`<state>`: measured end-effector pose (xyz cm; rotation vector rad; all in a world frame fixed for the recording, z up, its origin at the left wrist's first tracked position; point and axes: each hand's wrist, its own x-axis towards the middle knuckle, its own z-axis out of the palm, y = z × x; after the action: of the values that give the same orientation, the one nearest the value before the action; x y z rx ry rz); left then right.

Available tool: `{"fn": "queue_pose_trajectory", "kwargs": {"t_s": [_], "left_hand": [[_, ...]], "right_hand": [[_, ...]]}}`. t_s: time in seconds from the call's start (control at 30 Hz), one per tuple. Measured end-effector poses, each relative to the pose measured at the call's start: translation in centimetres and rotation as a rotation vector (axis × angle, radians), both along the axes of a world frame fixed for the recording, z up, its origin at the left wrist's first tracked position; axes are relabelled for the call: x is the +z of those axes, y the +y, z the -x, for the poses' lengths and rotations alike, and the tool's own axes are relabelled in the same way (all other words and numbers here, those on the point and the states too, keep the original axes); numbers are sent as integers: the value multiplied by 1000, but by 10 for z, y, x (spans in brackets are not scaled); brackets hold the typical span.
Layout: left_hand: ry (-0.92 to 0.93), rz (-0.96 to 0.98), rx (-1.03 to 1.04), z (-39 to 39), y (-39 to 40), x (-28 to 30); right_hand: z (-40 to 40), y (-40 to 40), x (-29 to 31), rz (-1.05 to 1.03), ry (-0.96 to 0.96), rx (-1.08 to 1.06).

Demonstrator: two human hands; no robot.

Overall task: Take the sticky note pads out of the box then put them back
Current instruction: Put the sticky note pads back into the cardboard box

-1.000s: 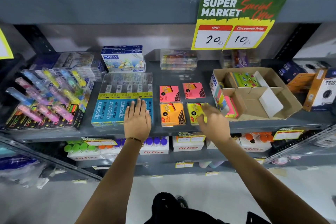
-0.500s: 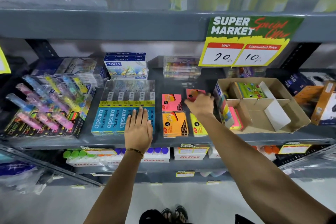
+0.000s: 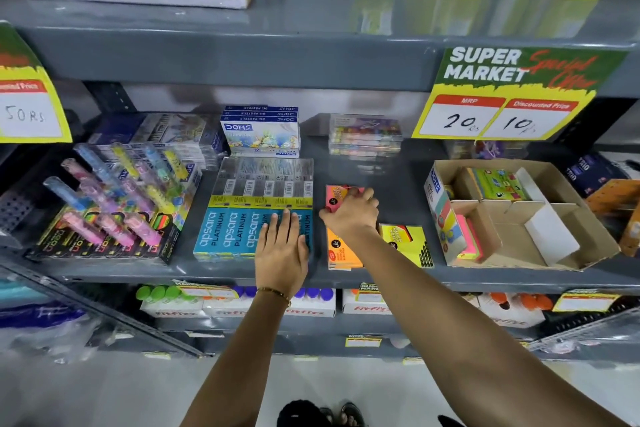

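An open cardboard box (image 3: 561,215) with dividers sits at the right of the grey shelf. It holds a stack of pink and multicolour pads (image 3: 467,237) in its front left cell and a green pack (image 3: 495,184) at the back. Left of it, an orange pad (image 3: 341,251) and a yellow pad (image 3: 410,243) lie on the shelf. My right hand (image 3: 351,217) grips a pink sticky note pad (image 3: 336,198) just behind the orange one. Whether a second pink pad lies under it is hidden. My left hand (image 3: 282,248) rests flat on blue pencil boxes (image 3: 239,225).
Highlighter packs (image 3: 114,204) fill the shelf's left end, and crayon boxes (image 3: 261,133) and clear cases (image 3: 365,135) stand at the back. A price sign (image 3: 502,94) hangs from the upper shelf. Orange and dark boxes (image 3: 613,194) crowd the far right.
My right hand went from the yellow pad to the right-hand pink pad, closed on it and carried it left. That pad's former spot is bare. The camera tilted up.
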<state>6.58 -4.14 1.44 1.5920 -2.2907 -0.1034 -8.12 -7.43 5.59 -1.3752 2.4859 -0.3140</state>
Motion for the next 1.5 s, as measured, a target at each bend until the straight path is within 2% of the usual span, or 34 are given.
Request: {"fn": "queue_pose_trajectory", "kwargs": {"t_s": [0.37,0.53,0.67,0.8,0.9,1.03,1.2,1.5], "left_hand": [[-14,27,-8,-1,0,-1],[47,54,-45,12,11,2],[66,42,-129,35,28,-4],[27,27,-129,44,34,-14],[-11,27,-107,46,33,-17],[-15,27,-97,48,33,-18],[-32,25,-112,45,34,-17],[-47,-9,-115,44,32,-18]], "right_hand": [[-2,-6,7,-28,1,-34],[19,19,27,176,-158,-71],[64,61,55,324,-162,-113],[133,131,76,420,-71,-282],[178,176,72,377,-103,-388],[207,192,44,235,-170,-399],[216,182,15,175,-192,-355],[199,181,24,162,-175,-294]]}}
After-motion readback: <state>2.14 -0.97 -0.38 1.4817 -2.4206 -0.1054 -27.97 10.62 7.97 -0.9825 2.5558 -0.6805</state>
